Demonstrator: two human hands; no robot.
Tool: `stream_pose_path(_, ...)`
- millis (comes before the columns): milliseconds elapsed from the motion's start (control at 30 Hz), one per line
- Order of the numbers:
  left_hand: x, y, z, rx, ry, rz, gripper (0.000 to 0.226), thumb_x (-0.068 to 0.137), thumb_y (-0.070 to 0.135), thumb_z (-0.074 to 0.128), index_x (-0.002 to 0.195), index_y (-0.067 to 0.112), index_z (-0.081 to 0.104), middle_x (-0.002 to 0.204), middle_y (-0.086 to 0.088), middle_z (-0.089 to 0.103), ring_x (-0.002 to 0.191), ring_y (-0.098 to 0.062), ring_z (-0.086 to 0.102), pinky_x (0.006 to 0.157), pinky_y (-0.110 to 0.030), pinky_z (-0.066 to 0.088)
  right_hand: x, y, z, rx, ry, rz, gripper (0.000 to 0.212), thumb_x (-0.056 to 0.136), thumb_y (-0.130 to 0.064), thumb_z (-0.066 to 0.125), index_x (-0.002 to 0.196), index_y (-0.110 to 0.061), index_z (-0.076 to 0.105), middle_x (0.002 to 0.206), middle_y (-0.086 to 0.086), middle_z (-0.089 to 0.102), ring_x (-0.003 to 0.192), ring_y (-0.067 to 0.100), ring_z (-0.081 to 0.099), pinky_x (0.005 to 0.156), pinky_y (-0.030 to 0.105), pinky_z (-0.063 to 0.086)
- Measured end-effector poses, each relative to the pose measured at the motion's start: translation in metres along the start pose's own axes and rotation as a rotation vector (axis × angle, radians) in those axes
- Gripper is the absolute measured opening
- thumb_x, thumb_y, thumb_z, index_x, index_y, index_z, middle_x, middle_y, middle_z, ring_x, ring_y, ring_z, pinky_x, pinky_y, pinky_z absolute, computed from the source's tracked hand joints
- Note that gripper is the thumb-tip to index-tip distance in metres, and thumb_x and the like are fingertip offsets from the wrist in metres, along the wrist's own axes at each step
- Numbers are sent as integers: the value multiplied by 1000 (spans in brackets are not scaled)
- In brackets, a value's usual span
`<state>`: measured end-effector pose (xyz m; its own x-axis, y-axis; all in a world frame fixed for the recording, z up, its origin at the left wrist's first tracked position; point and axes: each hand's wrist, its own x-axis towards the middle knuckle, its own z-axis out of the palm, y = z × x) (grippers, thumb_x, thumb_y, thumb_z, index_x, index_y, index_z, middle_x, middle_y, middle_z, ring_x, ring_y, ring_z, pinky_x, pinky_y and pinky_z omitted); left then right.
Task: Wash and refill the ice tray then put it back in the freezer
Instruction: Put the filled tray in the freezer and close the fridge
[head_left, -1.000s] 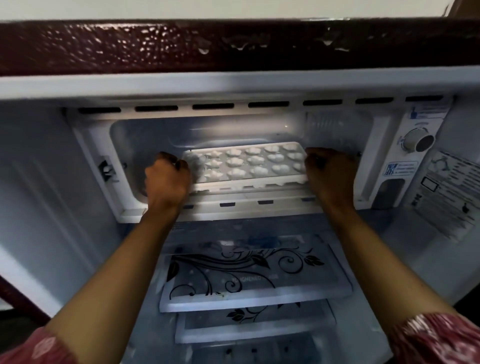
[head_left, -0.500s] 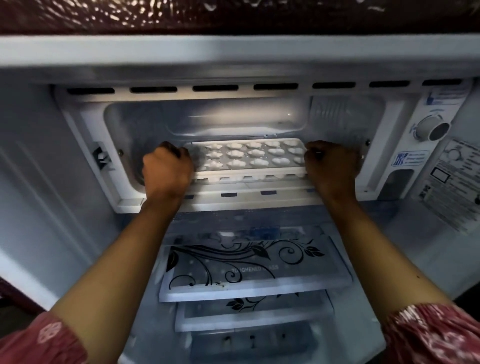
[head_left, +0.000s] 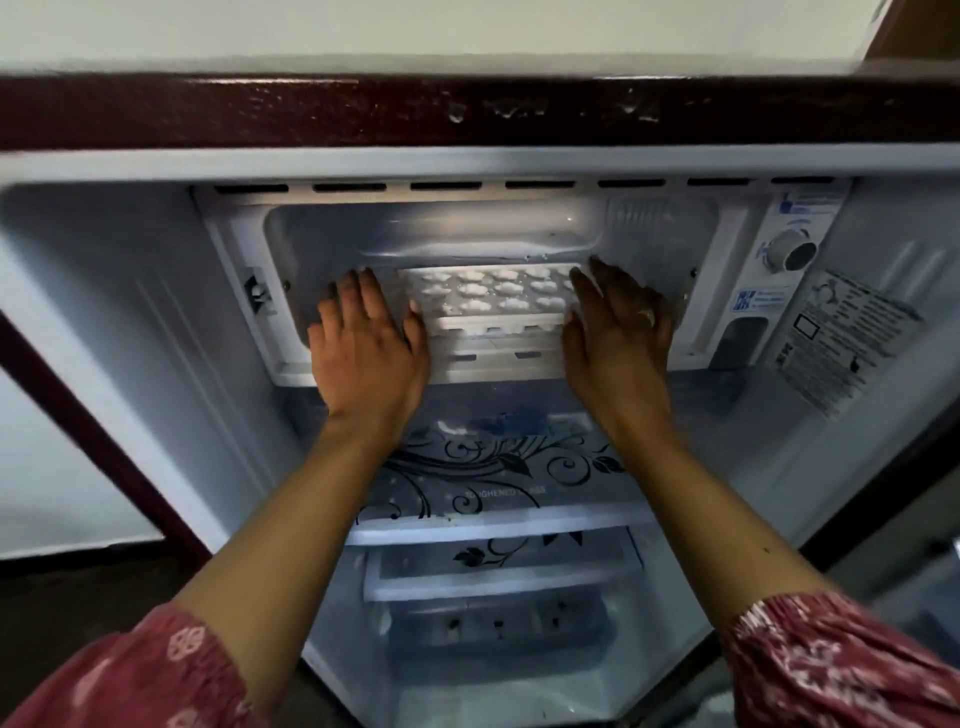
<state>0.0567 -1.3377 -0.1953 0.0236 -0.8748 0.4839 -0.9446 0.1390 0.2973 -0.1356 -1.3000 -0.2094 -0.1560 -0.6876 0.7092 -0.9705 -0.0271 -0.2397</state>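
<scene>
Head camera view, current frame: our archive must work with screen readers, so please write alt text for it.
A white ice tray sits in the freezer compartment of an open fridge, with the person's left hand and right hand flanking its ends, fingers straight. Below is a glass shelf with a black floral print; a control dial is at right.

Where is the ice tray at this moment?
In the head view the ice tray lies at centre inside the freezer compartment, between the open left hand and right hand, above the floral glass shelf.
</scene>
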Motion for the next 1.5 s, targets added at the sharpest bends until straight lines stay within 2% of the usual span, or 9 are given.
stream_pose_path(100,-28,0,-9,13,-59,84,62,97,37,20,149,7,3,158,-11,4,145,-25,1,116,-38,4,-18,-11,-20,-20,-60,-21,48,90,-26,34,133,-8,49,141,13,45,131,29,41,109,40,13)
stream_pose_path(167,-47,-1,-14,17,-60,141,62,99,33,25,148,6,-1,158,-10,-2,145,-22,-5,118,-36,-1,-29,-16,-31,-28,-82,-6,48,89,-23,40,133,-8,48,142,14,45,132,29,40,110,44,16)
stream_pose_path(367,-99,2,-40,1,-54,218,64,97,29,32,148,5,2,158,-10,-2,145,-20,-6,117,-33,-8,-70,-35,-70,-47,-218,48,55,89,-31,35,140,-10,37,149,10,35,140,25,26,113,44,9)
stream_pose_path(867,-232,1,-119,-95,-138,278,64,98,27,32,148,8,-2,158,-6,-6,144,-17,-10,115,-30,-12,-194,-93,-177,-77,-348,112,60,88,-40,28,143,-17,31,152,4,30,142,21,20,113,39,-4)
stream_pose_path(1000,-272,-4,-138,-106,-158,261,63,94,31,23,149,9,2,158,-6,-1,145,-17,-6,115,-31,-10,-229,-108,-213,-94,-372,139,61,89,-45,25,143,-17,32,152,5,30,142,22,22,111,36,-8)
stream_pose_path(1100,-303,0,-154,-153,-202,274,63,93,33,19,149,11,0,158,-3,-2,144,-14,-8,114,-30,-11,-255,-117,-242,-99,-362,175,68,84,-49,18,140,-15,38,148,7,37,139,24,29,110,36,-5)
stream_pose_path(1233,-339,12,-170,-192,-188,288,65,89,36,9,148,10,2,157,-4,2,144,-16,-5,116,-33,-8,-286,-123,-276,-120,-334,238,61,87,-46,25,136,-14,44,143,6,45,135,22,37,109,36,3)
stream_pose_path(1367,-371,28,-179,-209,-167,322,64,91,35,20,147,6,13,155,-8,16,143,-21,7,114,-34,-6,-315,-123,-312,-105,-278,275,54,89,-41,32,132,-15,49,138,4,51,129,20,45,108,34,11)
stream_pose_path(1500,-404,48,-189,-234,-173,349,62,93,34,28,147,6,19,154,-8,22,143,-21,15,114,-36,-4,-340,-120,-354,-77,-211,223,46,89,-35,37,129,-17,51,134,1,54,125,15,48,105,32,20)
